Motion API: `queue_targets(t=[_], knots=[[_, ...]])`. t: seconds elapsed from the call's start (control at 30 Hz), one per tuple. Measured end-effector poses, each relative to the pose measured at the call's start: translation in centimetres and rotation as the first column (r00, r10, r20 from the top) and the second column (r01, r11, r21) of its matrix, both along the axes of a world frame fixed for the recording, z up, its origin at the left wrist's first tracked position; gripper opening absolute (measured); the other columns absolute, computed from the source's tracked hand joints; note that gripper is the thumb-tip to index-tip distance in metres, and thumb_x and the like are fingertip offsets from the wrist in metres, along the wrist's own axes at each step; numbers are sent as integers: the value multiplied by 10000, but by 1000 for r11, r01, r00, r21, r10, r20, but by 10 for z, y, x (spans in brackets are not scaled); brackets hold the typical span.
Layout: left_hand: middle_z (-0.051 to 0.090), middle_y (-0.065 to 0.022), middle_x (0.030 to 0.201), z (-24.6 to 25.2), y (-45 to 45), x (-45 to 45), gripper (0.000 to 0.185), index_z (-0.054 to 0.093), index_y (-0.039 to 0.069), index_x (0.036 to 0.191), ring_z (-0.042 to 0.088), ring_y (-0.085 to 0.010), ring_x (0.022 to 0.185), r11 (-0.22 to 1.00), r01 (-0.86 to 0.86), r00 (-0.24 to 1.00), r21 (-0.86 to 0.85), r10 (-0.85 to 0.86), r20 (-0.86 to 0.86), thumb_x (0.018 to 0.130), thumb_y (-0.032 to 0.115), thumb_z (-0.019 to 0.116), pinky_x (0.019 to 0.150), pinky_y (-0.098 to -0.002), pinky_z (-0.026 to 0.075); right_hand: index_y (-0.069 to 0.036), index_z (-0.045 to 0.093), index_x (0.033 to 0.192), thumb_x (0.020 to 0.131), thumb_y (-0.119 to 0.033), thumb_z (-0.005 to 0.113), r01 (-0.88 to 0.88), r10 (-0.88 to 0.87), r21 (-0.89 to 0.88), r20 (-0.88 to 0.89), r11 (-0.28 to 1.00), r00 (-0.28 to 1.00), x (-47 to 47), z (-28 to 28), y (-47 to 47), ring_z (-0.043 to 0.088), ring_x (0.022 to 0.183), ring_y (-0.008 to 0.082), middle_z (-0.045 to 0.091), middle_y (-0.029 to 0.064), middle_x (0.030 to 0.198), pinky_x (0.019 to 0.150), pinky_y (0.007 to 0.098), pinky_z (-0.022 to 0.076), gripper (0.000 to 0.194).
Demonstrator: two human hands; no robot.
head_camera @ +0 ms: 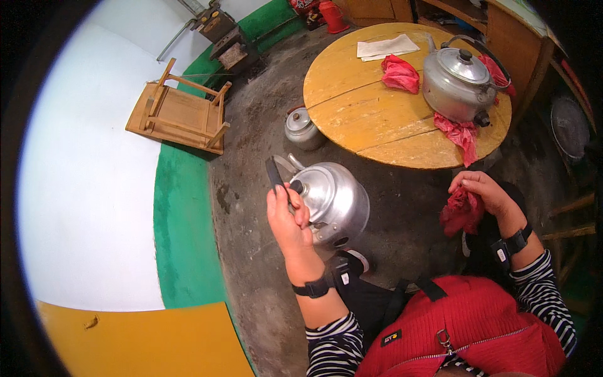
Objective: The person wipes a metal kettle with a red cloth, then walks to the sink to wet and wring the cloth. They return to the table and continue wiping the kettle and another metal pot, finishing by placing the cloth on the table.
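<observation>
My left hand (288,214) is closed round the black handle of a shiny metal kettle (337,198), whose spout points away from me. Whether the kettle touches the floor, I cannot tell. A crumpled dark red cloth (461,210) hangs from my right hand (485,188), near the front edge of the round wooden table (367,113). On that table stands a second, duller metal kettle (450,89) with its lid on. Pink-red crumpled cloths (400,74) lie beside and partly under it, and a folded whitish cloth (387,47) lies farther back.
A small lidded metal pot (301,129) stands on the floor by the table's left edge. An overturned wooden stool (181,110) is near the wall at the left. Wooden cabinets (511,47) stand behind the table, and a red container (332,18) is at the back.
</observation>
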State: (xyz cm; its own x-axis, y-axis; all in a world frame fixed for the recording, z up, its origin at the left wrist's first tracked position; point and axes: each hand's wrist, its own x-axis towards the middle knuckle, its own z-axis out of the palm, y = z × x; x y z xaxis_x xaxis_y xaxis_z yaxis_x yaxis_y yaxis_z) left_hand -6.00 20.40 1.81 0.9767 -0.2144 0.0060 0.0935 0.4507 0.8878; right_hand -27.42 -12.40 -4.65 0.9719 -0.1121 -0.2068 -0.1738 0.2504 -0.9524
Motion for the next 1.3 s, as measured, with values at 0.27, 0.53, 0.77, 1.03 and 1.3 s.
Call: queue_targets(t=[0.27,0.53,0.77,1.03,1.3], knots=[[424,5,599,-34,-3,28,211,483,47,963,299,-50,388,997,-61,998,-43,61,-1,999,255,476,341,-201,220,1,620,975,919,-282,543,-14,13,-26,-42,1000,999,3,-3,5,596,797,106,641,40,879,745,240,473,299],[439,-12,594,-41,6,34,243,484,64,972,291,-58,398,986,9,998,-169,-20,-61,1007,300,442,363,-211,218,16,554,1109,861,-439,593,-162,151,125,96,979,984,70,27,34,605,868,155,623,86,976,781,277,492,520],[446,8,621,-46,-14,25,446,471,111,941,357,-60,454,1000,-12,992,-28,8,-128,999,527,320,391,-188,260,-30,571,1181,827,-200,682,-159,213,-236,223,959,951,173,79,132,600,997,161,611,67,1099,888,318,487,408],[567,-82,818,-63,-25,27,562,501,4,1024,565,-136,745,977,-208,966,-55,213,144,1014,512,260,649,-261,475,-56,642,974,779,-56,673,250,389,-811,494,530,777,251,39,209,592,926,299,583,128,991,808,346,481,197],[549,-164,764,-68,-21,21,554,469,-17,946,571,-289,737,979,-173,946,107,135,295,1014,494,265,680,-358,450,-19,635,942,787,-23,636,186,522,-879,418,439,743,249,54,204,586,912,288,579,127,946,795,345,475,155]])
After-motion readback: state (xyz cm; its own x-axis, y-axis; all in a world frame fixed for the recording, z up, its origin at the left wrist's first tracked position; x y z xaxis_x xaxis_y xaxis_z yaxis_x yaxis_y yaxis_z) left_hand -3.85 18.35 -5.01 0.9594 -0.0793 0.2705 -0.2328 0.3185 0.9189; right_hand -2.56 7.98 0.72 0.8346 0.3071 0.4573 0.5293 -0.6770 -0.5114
